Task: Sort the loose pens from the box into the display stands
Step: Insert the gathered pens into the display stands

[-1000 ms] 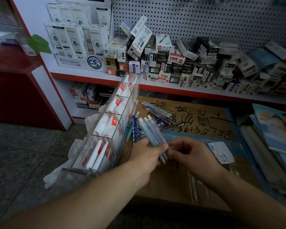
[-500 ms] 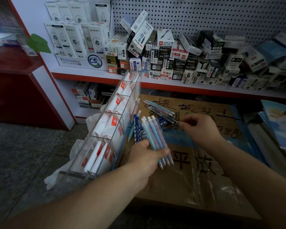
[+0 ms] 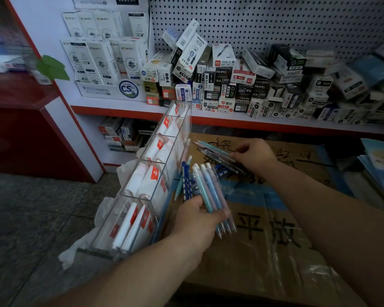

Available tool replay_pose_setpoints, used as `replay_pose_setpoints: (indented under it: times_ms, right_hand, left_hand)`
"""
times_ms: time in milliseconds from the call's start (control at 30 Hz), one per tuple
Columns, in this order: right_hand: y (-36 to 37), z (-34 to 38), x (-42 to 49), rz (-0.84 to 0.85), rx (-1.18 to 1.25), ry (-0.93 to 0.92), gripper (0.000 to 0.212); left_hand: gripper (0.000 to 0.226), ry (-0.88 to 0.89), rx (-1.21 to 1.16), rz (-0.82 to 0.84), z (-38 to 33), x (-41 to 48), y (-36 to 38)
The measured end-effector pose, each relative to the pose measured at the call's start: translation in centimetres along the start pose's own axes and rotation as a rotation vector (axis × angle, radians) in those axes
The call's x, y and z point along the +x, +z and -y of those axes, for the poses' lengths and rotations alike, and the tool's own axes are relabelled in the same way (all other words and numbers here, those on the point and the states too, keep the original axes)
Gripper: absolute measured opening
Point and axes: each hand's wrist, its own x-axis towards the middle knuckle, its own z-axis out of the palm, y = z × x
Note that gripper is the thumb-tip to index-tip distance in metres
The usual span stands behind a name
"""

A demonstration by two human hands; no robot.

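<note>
Our right grip (image 3: 254, 155) has moved away from the left and now pinches a few loose pens (image 3: 213, 149) over the cardboard box (image 3: 264, 258). Our left grip (image 3: 197, 218) is curled round a pastel pen bundle (image 3: 210, 190), just beside the clear display stand (image 3: 102, 253).

The clear stand (image 3: 140, 196) walls off the left edge of the carton (image 3: 264, 258), its compartments crowded with white pens (image 3: 129, 227) and open only upward. Open room lies over the carton's near top, right of the stand. Farther back, loose pens (image 3: 223, 172) and the shelf (image 3: 264, 124) edge block the way.
</note>
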Motion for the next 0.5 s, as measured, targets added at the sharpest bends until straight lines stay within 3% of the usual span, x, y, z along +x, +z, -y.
replay_pose_setpoints:
  times_ms: [233,367,500]
  right_hand:
    - [0.3,1.3,1.5,0.169,-0.094,-0.001,0.021]
    - [0.3,1.2,1.5,0.189,-0.046,0.024,0.026]
    - [0.1,0.9,1.1,0.152,-0.027,0.033,0.017]
  left_hand:
    - [0.036,-0.001,0.005,0.001,0.2,0.4,-0.2]
    - [0.037,0.005,0.004,0.01,0.3,0.4,-0.2]
    - [0.035,0.009,-0.002,0.014,0.4,0.5,-0.2]
